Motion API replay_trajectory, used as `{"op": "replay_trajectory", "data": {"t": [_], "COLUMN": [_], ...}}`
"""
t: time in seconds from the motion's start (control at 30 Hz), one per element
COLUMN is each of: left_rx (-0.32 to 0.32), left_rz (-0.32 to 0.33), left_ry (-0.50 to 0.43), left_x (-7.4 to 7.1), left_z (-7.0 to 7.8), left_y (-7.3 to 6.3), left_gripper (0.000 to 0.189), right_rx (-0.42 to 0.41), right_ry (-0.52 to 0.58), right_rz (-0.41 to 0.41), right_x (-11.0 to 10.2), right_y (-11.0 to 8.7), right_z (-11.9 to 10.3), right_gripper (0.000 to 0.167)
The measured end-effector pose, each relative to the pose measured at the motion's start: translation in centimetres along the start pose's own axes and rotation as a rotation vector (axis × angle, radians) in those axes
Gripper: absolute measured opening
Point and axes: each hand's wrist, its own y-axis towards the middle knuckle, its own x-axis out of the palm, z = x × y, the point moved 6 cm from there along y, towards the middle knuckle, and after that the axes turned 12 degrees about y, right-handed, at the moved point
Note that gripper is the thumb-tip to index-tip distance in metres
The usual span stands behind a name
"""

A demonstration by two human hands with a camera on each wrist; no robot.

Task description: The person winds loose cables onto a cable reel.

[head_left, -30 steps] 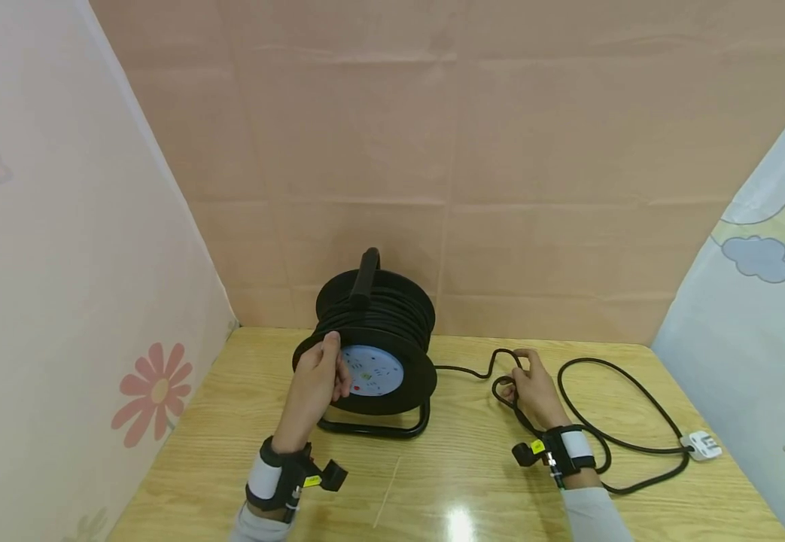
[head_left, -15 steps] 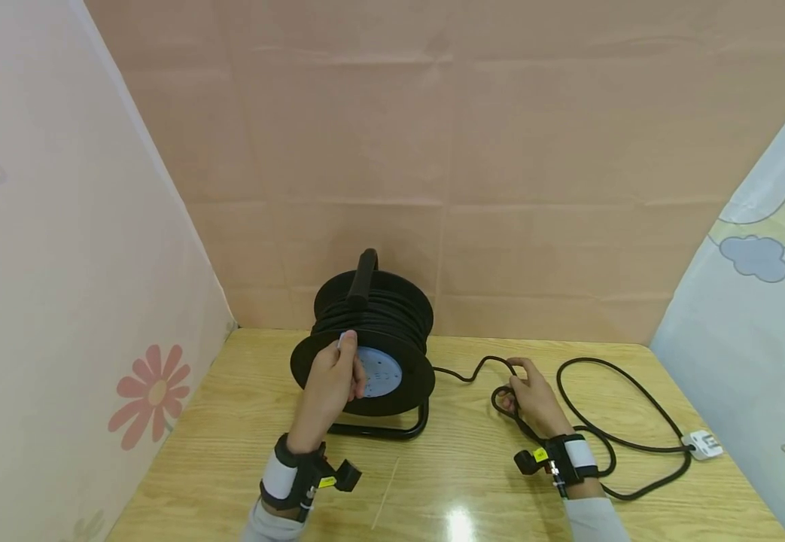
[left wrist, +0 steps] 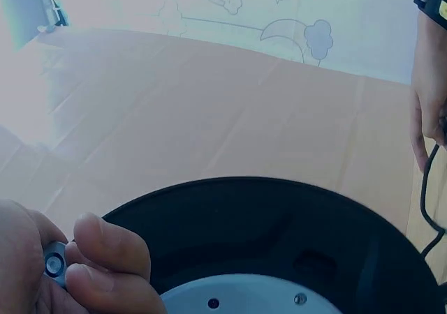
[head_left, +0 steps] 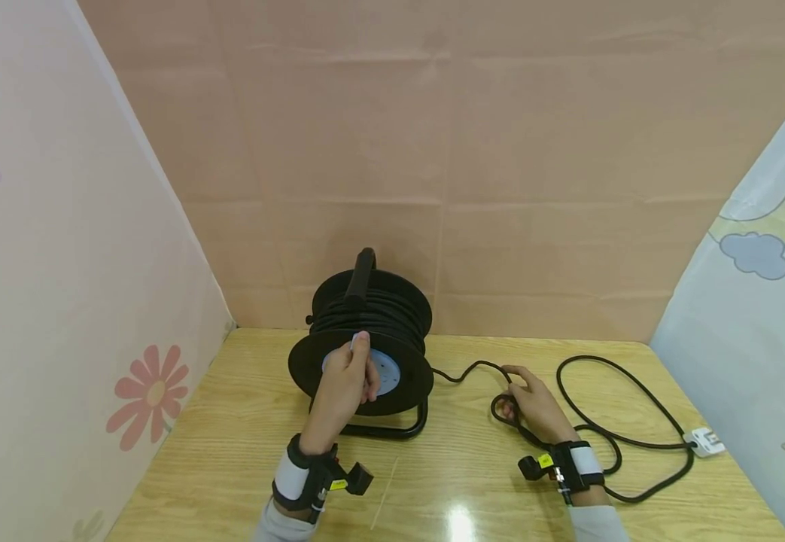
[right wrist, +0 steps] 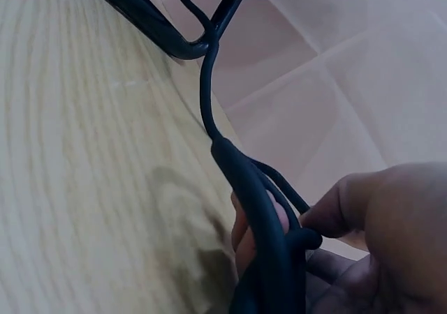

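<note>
A black cable reel (head_left: 392, 309) with a light blue socket face (head_left: 387, 374) stands on a tubular frame. My left hand (head_left: 346, 384) is at the front of the reel, its fingers curled round a small pale blue crank knob (left wrist: 54, 264). In the head view the hand covers part of the face. To the right, my right hand (head_left: 536, 406) holds the black cable (right wrist: 262, 223) between thumb and fingers, low over the table. A small loop of it hangs at the fingers, and one stretch (head_left: 470, 369) runs to the reel.
More cable (head_left: 649, 395) lies in a wide loop at the right, ending in a white plug (head_left: 705, 442). The wooden table (head_left: 229, 452) meets a brown papered back wall (head_left: 568, 188), with patterned panels on both sides.
My left hand has moved right across the reel's face with the knob, and the face has turned. My right hand has come slightly nearer, and the cable's bend has shifted towards the reel.
</note>
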Motion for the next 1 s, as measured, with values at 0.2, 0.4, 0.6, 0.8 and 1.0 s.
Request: {"op": "replay_trajectory", "data": {"t": [0.2, 0.4, 0.6, 0.8, 1.0], "left_rx": [0.003, 0.01, 0.015, 0.013, 0.027], "left_rz": [-0.035, -0.068, -0.099, -0.122, -0.131], "left_ry": [-0.014, -0.033, -0.059, -0.077, -0.097], "left_x": [1.4, 2.8, 4.0, 4.9, 5.4], "left_z": [0.1, 0.2, 0.1, 0.0, -0.1], "left_y": [0.1, 0.2, 0.1, 0.0, 0.1], "left_gripper": [0.069, 0.07, 0.07, 0.065, 0.062], "right_rx": [0.006, 0.009, 0.022, -0.003, -0.038], "right_ry": [-0.036, -0.026, 0.008, -0.036, -0.117], "right_rz": [-0.037, -0.071, -0.105, -0.12, -0.103], "right_x": [0.0, 0.2, 0.2, 0.2, 0.0], "right_y": [0.1, 0.1, -0.2, -0.4, -0.7], "right_z": [0.5, 0.7, 0.7, 0.8, 0.8], "right_gripper": [0.053, 0.049, 0.049, 0.049, 0.041]}}
